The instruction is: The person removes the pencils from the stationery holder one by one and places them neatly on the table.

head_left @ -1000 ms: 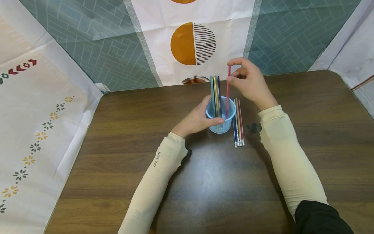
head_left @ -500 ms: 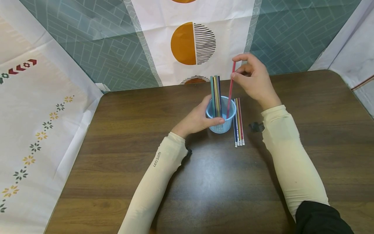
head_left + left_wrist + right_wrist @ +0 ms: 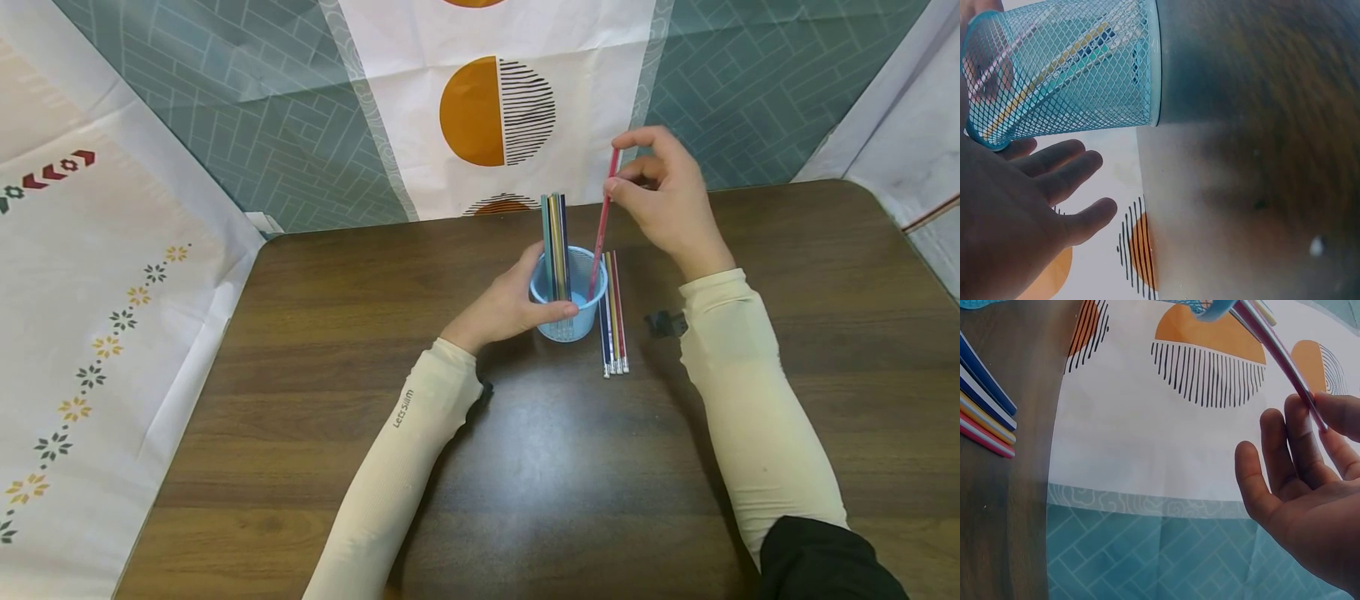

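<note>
A light blue mesh pencil cup (image 3: 567,332) stands on the table. My left hand (image 3: 517,304) holds it near the rim, thumb across the front side. Several upright pencils (image 3: 555,246) lean together at the cup's left. With thumb and fingertips my right hand (image 3: 663,196) pinches a pink-red pencil (image 3: 603,221) near its top; the lower end is inside the cup at the right, and the pencil tilts right. The right wrist view shows the pinched pencil (image 3: 1282,356) beside the cup's rim (image 3: 1216,309). The mesh wall (image 3: 1085,69) fills the upper left wrist view, slanting pencils visible through it.
Several loose pencils (image 3: 613,312) lie side by side on the brown wooden table (image 3: 337,375), just right of the cup, eraser ends toward me. A patterned cloth (image 3: 585,100) hangs behind the table's far edge. White embroidered cloth (image 3: 97,292) covers the left side.
My right hand has moved right and slightly up, tipping the pink-red pencil's top to the right while its lower end shifts toward the cup's right wall. The left hand and cup stay put.
</note>
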`<state>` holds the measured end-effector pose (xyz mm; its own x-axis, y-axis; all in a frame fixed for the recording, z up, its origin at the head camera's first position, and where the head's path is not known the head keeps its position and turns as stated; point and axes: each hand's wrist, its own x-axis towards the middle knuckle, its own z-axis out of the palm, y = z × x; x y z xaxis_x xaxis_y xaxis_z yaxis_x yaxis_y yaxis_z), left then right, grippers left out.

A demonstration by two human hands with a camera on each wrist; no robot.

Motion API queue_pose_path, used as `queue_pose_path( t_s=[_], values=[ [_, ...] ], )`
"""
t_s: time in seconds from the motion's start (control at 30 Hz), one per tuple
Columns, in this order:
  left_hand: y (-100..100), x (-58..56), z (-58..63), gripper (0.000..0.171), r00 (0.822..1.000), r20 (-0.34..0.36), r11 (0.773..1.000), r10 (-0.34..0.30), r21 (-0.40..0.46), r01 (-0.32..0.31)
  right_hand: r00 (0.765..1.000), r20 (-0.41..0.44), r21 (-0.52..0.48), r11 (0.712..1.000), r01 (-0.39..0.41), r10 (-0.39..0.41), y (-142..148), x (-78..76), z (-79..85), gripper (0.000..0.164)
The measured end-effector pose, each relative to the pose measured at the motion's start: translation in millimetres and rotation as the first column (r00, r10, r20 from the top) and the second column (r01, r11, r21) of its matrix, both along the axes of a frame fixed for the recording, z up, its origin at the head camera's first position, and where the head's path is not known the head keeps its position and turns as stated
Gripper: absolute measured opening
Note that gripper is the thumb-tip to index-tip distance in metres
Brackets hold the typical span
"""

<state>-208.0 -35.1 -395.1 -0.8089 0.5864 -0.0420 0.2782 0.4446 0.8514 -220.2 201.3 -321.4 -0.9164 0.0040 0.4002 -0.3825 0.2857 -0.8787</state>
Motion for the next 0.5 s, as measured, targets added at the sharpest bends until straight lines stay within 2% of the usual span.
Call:
queue_pose_path(
  t_s=[0.3,0.5],
  values=[
    [0.6,0.4,0.2,0.101,1.0,0.001,1.0,0.001,-0.001,-0.001,1.0,0.002,-0.055,0.998,0.024,-0.024,1.3,2.1,4.3,0.035],
    [0.6,-0.1,0.1,0.102,1.0,0.01,1.0,0.0,-0.001,0.0,1.0,0.021,-0.178,0.984,-0.006,0.01,0.4,2.4,5.4,0.033]
  ],
)
